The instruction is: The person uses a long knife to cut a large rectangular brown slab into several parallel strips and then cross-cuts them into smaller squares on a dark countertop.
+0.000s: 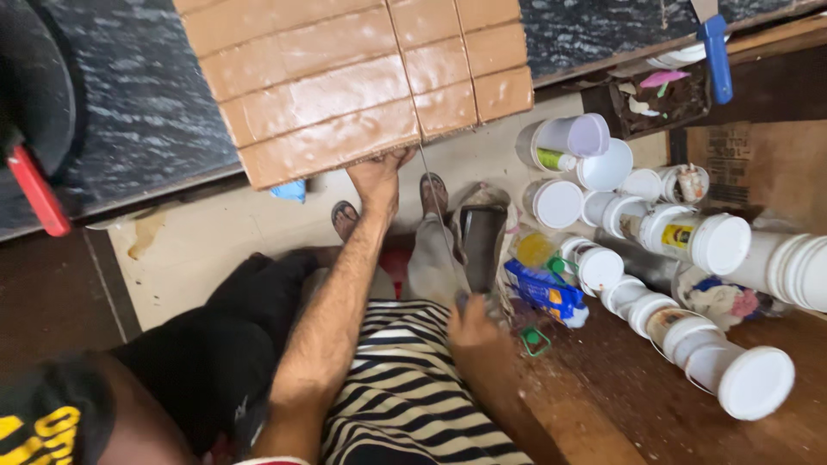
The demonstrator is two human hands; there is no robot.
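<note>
Head view, looking down. The left hand (379,176) is stretched forward with fingers spread flat against the lower edge of a large slab of glossy brown rectangular tiles (353,82), which is scored by pale joint lines; the palm presses on the slab rather than closing around it. The right hand (472,320) lies low beside the striped lap, curled loosely near the end of a thin taut string (435,215) that runs up across the slab's face; whether the fingers actually pinch the string cannot be told. Below the hands are black-and-white striped shorts (405,387) and two feet in sandals (388,211) on the cream floor (207,232). A small blue scrap (289,191) sits at the slab's lower left corner. To the right, near the right hand, a blue and yellow packet (544,293) lies among a cluster of white lidded plastic jars (689,250) resting on their sides on a brown wooden surface (620,405). A blue-handled tool (715,52) lies at the upper right, and a red handle (36,194) shows at the far left.
</note>
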